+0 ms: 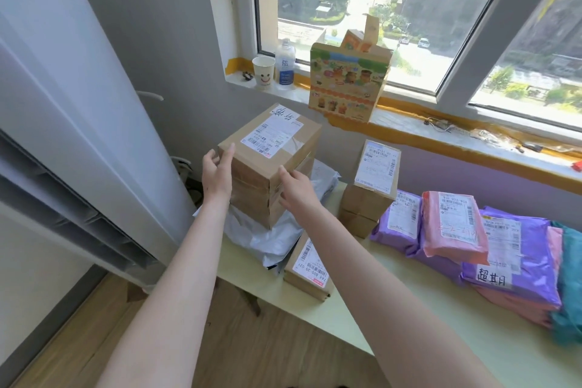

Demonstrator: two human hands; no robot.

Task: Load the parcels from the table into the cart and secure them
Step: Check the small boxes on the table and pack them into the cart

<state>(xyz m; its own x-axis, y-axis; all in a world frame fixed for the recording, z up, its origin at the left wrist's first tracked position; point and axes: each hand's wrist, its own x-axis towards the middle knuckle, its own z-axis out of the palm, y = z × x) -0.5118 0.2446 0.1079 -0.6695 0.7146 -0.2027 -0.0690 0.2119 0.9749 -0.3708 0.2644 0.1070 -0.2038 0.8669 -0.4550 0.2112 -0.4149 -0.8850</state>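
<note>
A tall stack of brown cardboard parcels (pixel 271 148) stands on grey poly bags (pixel 271 242) at the left end of the pale table (pixel 409 309). My left hand (pixel 217 168) lies against the top box's left side, thumb up along the front edge. My right hand (pixel 294 187) presses its right side with straight fingers. More parcels sit on the table: a small flat box (pixel 310 268) near the front edge, two stacked boxes (pixel 373 179), purple mailers (pixel 516 261), a pink mailer (pixel 453 227) and a teal one (pixel 570 277).
A tall white air-conditioner unit (pixel 78 135) stands close on the left. On the window sill behind are a colourful carton (pixel 346 82), a paper cup (pixel 263 72) and a bottle (pixel 285 63). Wooden floor (pixel 220 340) lies in front of the table.
</note>
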